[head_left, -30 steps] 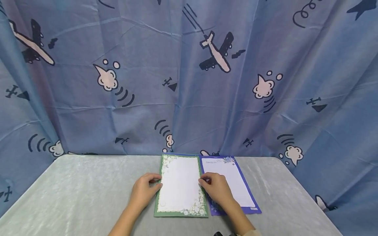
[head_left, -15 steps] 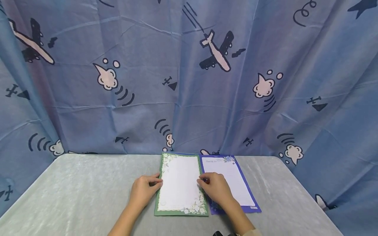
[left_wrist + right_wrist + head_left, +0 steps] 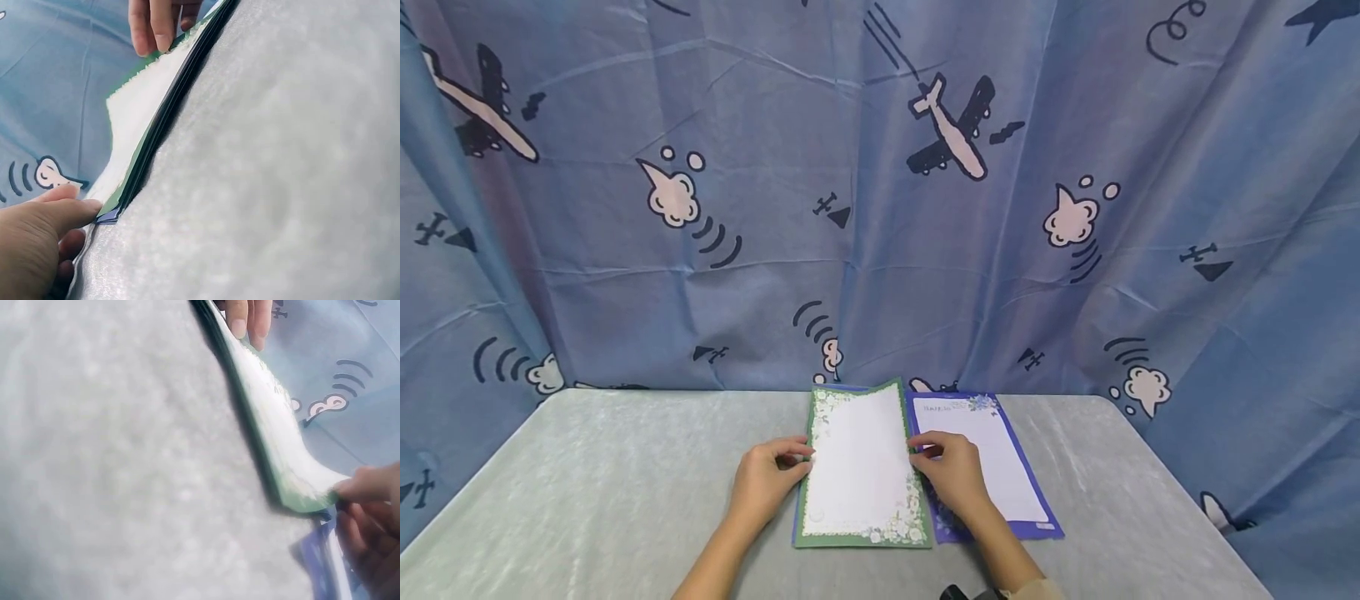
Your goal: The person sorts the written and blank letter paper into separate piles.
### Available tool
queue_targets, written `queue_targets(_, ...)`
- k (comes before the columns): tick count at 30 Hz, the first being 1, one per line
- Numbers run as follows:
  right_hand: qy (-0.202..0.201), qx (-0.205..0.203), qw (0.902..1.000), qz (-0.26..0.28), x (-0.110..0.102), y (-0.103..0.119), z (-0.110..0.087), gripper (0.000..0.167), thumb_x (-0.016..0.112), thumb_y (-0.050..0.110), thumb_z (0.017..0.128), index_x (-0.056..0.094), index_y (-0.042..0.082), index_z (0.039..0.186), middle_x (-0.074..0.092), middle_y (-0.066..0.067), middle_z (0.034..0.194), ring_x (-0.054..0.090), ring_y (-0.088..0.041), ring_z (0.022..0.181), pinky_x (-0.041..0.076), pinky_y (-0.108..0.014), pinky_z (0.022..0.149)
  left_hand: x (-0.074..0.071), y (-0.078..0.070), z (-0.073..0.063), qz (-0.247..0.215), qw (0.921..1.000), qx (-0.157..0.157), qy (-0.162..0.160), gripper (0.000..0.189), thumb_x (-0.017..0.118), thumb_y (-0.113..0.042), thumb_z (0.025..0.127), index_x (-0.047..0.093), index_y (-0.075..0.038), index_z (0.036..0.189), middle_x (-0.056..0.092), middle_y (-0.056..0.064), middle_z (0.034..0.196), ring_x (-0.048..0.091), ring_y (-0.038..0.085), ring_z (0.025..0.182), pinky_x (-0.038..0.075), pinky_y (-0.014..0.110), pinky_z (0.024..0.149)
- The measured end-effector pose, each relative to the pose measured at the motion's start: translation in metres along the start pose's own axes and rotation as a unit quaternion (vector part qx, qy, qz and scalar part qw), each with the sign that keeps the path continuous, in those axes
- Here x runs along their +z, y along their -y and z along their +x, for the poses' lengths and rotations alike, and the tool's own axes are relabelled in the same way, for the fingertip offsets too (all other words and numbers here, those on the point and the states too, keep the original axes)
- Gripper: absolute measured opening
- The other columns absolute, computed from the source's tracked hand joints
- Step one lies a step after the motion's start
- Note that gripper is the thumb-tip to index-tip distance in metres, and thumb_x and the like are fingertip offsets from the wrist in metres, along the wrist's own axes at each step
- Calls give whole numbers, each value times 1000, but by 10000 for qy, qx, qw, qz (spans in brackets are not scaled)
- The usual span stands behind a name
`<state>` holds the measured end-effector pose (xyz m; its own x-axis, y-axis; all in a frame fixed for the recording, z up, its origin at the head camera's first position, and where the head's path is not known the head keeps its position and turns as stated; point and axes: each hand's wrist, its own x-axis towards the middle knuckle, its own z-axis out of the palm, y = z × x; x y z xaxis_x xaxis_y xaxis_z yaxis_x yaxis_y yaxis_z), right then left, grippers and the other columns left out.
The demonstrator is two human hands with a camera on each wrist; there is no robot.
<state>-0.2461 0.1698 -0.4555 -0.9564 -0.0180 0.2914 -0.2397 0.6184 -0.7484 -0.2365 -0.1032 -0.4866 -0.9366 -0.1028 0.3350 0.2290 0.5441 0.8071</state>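
Observation:
A sheet of green-bordered, flower-printed paper [image 3: 861,475] lies on top of a stack of paper [image 3: 165,115], whose thick dark edge shows in the left wrist view. My left hand [image 3: 766,482] is at the sheet's left edge, its thumb and fingers pinching that side. At the opposite edge, my right hand [image 3: 953,473] pinches the sheet between thumb and fingers, and its far right corner curves up off the stack. Under it, a blue-purple edge peeks out along the left and back. To the right lies a purple-bordered sheet [image 3: 1018,471] with writing near its top, partly covered by my right hand.
A pale grey cloth covers the table [image 3: 625,483]. Behind and at both sides hangs a blue curtain [image 3: 760,167] printed with planes and clouds. A small black object [image 3: 953,593] shows near my right forearm at the bottom edge.
The top green sheet's right side has risen and bends upward at the far corner. My right hand has shifted slightly rightward with that edge; my left hand stays almost in place.

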Motion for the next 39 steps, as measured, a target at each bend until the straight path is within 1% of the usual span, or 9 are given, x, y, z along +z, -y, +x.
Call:
queue_targets(3,79,218,9996,170,1,-1,1,16,77,1,83,81,9,96,79,-6,93,67,-13,80,51,-20,67,0,0,1,34,10000,4,15,17,85,-3,76,81,-15,87,79,3,109,69,10,81,54,22,73)
queue_targets(6,184,328,9988,299,2,0,1,16,75,0,84,81,8,97,79,-7,96,63,-10,78,50,-19,69,0,0,1,84,10000,-12,25,16,84,-4,77,81,-15,87,78,3,110,69,11,81,54,23,73)
queue_targets(11,216,493,9960,720,3,1,2,17,74,-1,85,81,7,99,79,-10,98,60,-7,73,50,-18,63,0,-2,1,59,9999,-127,13,14,83,-8,79,81,-15,91,78,5,110,68,11,82,52,22,72)
queue_targets(17,217,856,9846,1508,2,2,1,19,72,-2,87,79,2,105,77,-15,105,62,-5,73,54,-19,62,-1,-3,1,-120,9996,-271,16,15,83,-10,81,81,-15,95,79,5,104,66,7,78,51,20,70)
queue_targets(22,215,1108,9768,1822,1,4,0,21,71,-1,89,77,0,109,76,-16,110,62,-5,75,54,-20,64,-1,-3,2,-276,9991,-318,6,17,82,-10,82,81,-12,98,78,5,96,64,7,77,51,20,69)
queue_targets(26,206,1223,9713,2028,2,4,0,22,71,-1,89,76,-2,110,75,-17,111,63,-6,76,54,-20,63,-2,-3,2,-329,9983,-473,32,18,82,-11,83,81,-13,101,75,1,85,61,6,74,49,20,68)
queue_targets(29,221,1264,9692,2104,2,5,0,23,71,-1,89,76,-2,111,75,-17,112,64,-6,77,55,-21,63,-3,-4,3,-458,9973,-565,51,18,82,-11,83,81,-13,100,75,1,85,61,6,74,50,20,68)
queue_targets(34,286,1254,9669,2202,2,6,0,23,72,-1,89,76,-2,111,75,-16,114,64,-6,77,55,-21,63,-4,-6,4,-849,9940,-691,25,17,80,-8,84,80,-10,101,77,7,94,62,8,76,51,20,68)
queue_targets(39,412,1270,9623,2369,1,7,1,25,71,-1,89,75,-3,114,75,-16,115,65,-7,78,56,-22,64,-9,-9,4,-1098,9895,-945,12,17,79,-9,85,80,-11,103,76,8,100,61,8,78,51,19,69)
